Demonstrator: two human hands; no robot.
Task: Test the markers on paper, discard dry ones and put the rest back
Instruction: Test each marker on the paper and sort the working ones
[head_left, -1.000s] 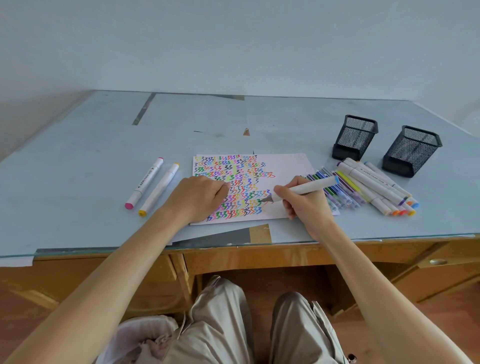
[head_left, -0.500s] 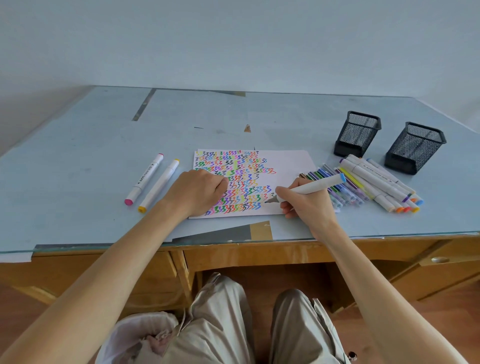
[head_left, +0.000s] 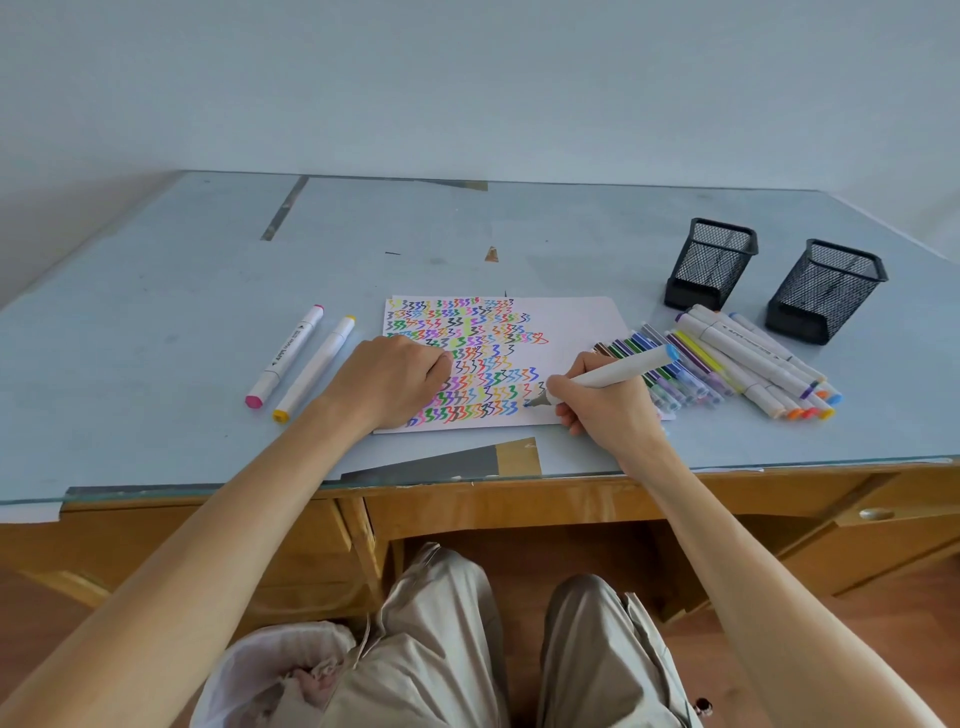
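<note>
Two hands share the work. My left hand (head_left: 400, 376) rests curled on the paper (head_left: 571, 322), pinning it, I judge, so strokes don't drag it; I cannot tell whether it holds anything. My right hand (head_left: 602, 405) grips a marker (head_left: 618, 371) like a pen, nib on the sheet's near edge beside the last squiggles. Two markers (head_left: 301, 361) lie apart on the left, probably sorted out. The main pile (head_left: 727, 364) waits just before the two mesh cups (head_left: 769, 280), close for returning.
</note>
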